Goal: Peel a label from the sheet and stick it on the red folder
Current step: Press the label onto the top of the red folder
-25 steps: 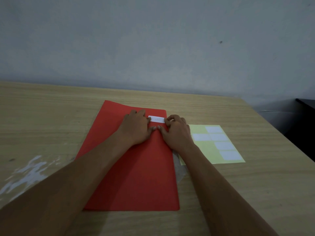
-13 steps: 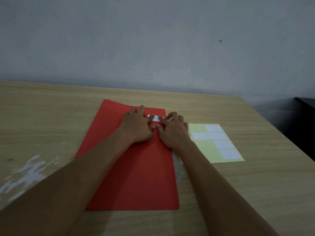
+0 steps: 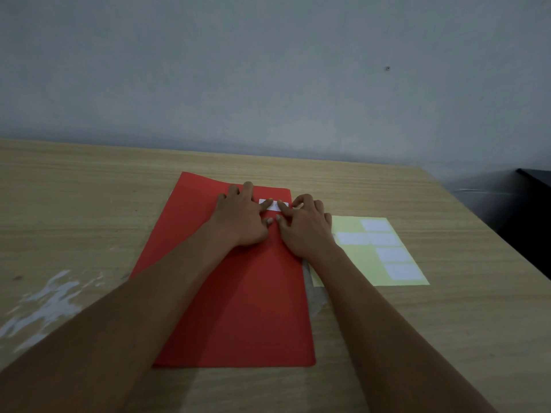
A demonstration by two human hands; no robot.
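A red folder (image 3: pixel 238 308) lies flat on the wooden table, long side running away from me. A small white label (image 3: pixel 272 206) sits near its far right corner. My left hand (image 3: pixel 241 217) and my right hand (image 3: pixel 304 226) rest side by side on the folder, fingers spread, with index fingertips pressing on the label and partly covering it. Neither hand holds anything. To the right of the folder lies the pale yellow label sheet (image 3: pixel 357 263) with several white labels (image 3: pixel 393 254) still on it.
The wooden table (image 3: pixel 89 210) runs to a grey wall at the back. White scuffed patches (image 3: pixel 44 305) mark the table at the left. A dark piece of furniture (image 3: pixel 533 204) stands past the table's right edge.
Both hands have drawn closer together over the label, their index fingers now covering more of it. The folder and the sheet have stayed in place.
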